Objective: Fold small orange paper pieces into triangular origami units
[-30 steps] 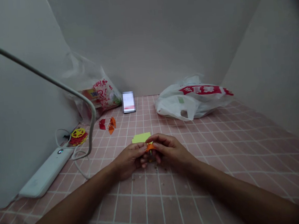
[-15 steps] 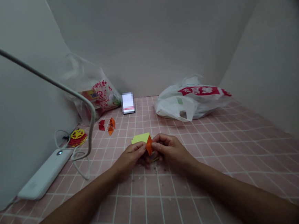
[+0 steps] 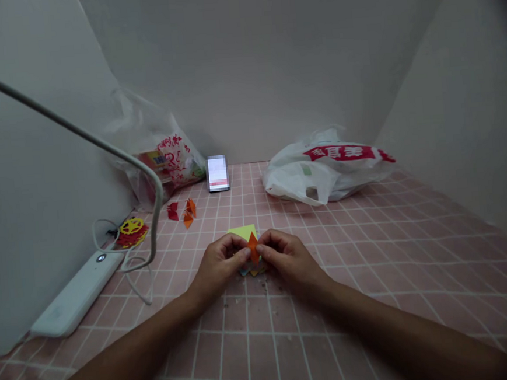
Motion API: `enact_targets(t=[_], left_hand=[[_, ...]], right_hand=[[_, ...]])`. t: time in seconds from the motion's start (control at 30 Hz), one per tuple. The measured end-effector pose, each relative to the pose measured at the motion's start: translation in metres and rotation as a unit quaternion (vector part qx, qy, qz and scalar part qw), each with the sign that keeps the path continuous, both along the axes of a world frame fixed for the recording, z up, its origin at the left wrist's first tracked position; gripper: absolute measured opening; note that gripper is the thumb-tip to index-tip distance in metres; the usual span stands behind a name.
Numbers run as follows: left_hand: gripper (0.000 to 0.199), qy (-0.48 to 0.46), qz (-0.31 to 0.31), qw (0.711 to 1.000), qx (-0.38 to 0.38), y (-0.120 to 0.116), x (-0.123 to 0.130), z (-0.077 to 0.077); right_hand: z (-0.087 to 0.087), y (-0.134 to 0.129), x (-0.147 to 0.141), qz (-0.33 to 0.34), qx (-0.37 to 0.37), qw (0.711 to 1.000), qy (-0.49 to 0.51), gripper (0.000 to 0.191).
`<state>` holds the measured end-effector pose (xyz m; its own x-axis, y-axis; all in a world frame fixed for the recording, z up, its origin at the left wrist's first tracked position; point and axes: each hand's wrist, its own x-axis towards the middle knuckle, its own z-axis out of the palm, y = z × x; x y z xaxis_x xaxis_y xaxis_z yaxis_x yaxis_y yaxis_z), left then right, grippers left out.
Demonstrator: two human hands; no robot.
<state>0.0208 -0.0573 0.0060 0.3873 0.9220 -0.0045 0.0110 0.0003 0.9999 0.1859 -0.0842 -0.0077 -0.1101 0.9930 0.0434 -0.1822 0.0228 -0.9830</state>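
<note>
A small folded orange paper point(image 3: 253, 248) stands upright between my two hands, a narrow diamond in shape. My left hand point(image 3: 222, 264) pinches its left edge with thumb and index finger. At its right edge, my right hand point(image 3: 290, 257) pinches it in the same way. Behind and beneath the hands lies a stack of coloured paper with a yellow sheet point(image 3: 244, 232) on top; corners of other colours poke out below the orange piece. The hands hide part of the stack.
Folded red point(image 3: 173, 211) and orange pieces point(image 3: 188, 220) lie back left, near yellow and red cutouts point(image 3: 132, 227). A white power strip point(image 3: 77, 294), a cable point(image 3: 145, 169), a phone point(image 3: 217, 173) and two plastic bags point(image 3: 178, 161) point(image 3: 331, 169) are around.
My left hand has shifted its hold, its fingers now more curled at the orange paper's left edge. The paper has turned slightly, and more of the stack's lower corners shows.
</note>
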Motion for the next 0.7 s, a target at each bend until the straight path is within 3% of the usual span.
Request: enact_targets(t=[0.17,0.7], left_hand=[[0.019,-0.008,0.01,1.0,-0.005,-0.0019,0.003,0.0014],[0.012,-0.045,0.008,0.999,-0.01,-0.0031,0.0006,0.0047]], right_hand=[[0.0036,-0.0023,-0.0037,0.022,-0.033,0.998,0.04,0.018],[0.0033,-0.0034,-0.0031,0.033,-0.021,0.994,0.103,0.005]])
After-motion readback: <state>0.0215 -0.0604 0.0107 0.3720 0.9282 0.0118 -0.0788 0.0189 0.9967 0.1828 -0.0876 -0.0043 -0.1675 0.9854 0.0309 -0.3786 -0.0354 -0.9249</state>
